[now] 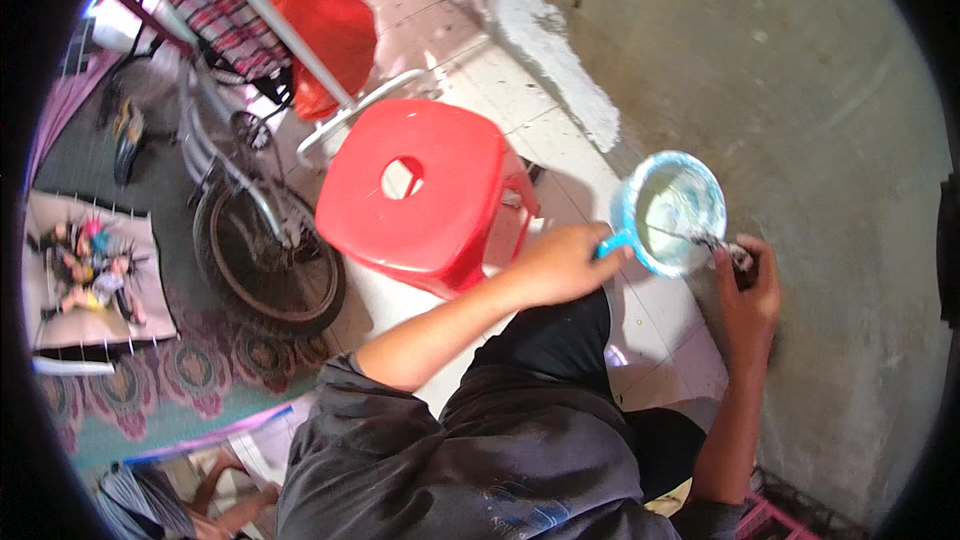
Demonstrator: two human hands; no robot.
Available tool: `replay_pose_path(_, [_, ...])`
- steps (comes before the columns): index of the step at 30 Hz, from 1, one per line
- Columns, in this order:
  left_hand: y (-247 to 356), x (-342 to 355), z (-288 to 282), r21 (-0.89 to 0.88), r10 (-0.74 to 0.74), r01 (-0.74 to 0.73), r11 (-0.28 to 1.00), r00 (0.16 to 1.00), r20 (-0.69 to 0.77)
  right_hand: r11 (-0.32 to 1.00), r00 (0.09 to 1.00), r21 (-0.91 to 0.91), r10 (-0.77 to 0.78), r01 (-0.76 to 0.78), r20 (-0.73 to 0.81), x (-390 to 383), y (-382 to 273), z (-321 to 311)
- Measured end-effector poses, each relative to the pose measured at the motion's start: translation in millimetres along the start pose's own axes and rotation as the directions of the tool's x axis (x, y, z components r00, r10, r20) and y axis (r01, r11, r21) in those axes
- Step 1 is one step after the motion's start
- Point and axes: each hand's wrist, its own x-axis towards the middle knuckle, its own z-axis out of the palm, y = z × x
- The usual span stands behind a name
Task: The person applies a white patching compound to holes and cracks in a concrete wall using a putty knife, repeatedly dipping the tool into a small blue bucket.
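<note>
My left hand [575, 265] grips the handle of a blue plastic dipper [621, 205], its rim smeared with white. Inside the dipper lies a pale, whitish wet mix [672, 210]. On the dipper's right side, my right hand [750, 295] has its fingers closed around a small tool [712, 240], dark and smeared with white. A thin part of this tool reaches over the mix; its exact kind I cannot make out. Both hands are in front of a grey wall [840, 120], above my bent leg.
A red plastic stool [440, 200] stands on the white tile floor [640, 330], left of the dipper. Farther left are a bicycle [270, 250], a metal pole [275, 20], a red bag [320, 35] and a patterned mat [200, 370]. Another person's limbs [235, 510] show at lower left.
</note>
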Motion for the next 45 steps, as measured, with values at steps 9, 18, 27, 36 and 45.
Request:
replay_pose_path(9, [-25.3, -31.6, 47.0, -0.082, -0.019, 0.005, 0.997, 0.984, -0.175, 0.998, 0.951, -0.002, 0.061, -0.064, 0.303, -2.9, -15.9, 23.5])
replay_pose_path(18, [-32.3, -24.9, 44.3, -0.003, 0.051, -0.052, 0.999, 0.987, -0.154, 0.983, 0.920, -0.061, -0.139, 0.173, 0.368, -3.4, -9.2, 15.5])
replay_pose_path(27, [-7.7, -13.3, 3.6, 0.026, -0.022, 0.021, 0.999, 0.999, 0.029, 0.989, 0.983, 0.034, -0.147, 0.144, 0.108, -18.1, -16.1, -3.4])
replay_pose_path(36, [26.9, 24.5, -28.0, -0.142, -0.194, 0.231, 0.963, 0.952, 0.236, 0.734, 0.940, 0.612, 0.337, -0.295, 0.048, -20.2, 5.0, -29.7])
replay_pose_path(45, [19.1, 90.7, -59.8, -0.233, -0.256, 0.284, 0.930, 0.956, 0.141, 0.426, 0.890, 0.868, 0.454, -0.256, 0.039, -25.4, 48.5, -92.1])
